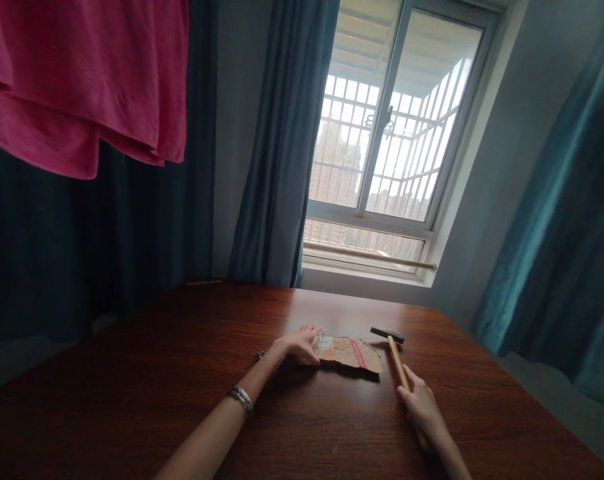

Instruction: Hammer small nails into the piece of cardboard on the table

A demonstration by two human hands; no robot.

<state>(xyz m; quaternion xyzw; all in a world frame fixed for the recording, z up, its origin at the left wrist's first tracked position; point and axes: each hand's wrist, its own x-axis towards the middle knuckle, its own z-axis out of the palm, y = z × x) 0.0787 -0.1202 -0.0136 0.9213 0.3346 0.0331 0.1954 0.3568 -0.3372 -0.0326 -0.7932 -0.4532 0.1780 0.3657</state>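
Observation:
My right hand (422, 407) is closed round the wooden handle of a hammer (397, 360). The hammer's dark metal head is at the far end, to the right of a flat piece of board (345, 351). That board is brown with a pink stripe, and its surface is speckled with small marks. Over its left end lies my left hand (302, 345), fingers stretched out and thumb apart. Close to those fingertips a thin nail (323, 337) stands upright on the board. Part of the board's left end is hidden under the hand.
Small dark pieces, perhaps nails, form a pile (259, 358) left of my left hand, partly hidden by the wrist. All this rests on a brown wooden table (327, 427). Behind it are blue curtains (277, 167) and a barred window (382, 133). A pink cloth (107, 80) hangs upper left.

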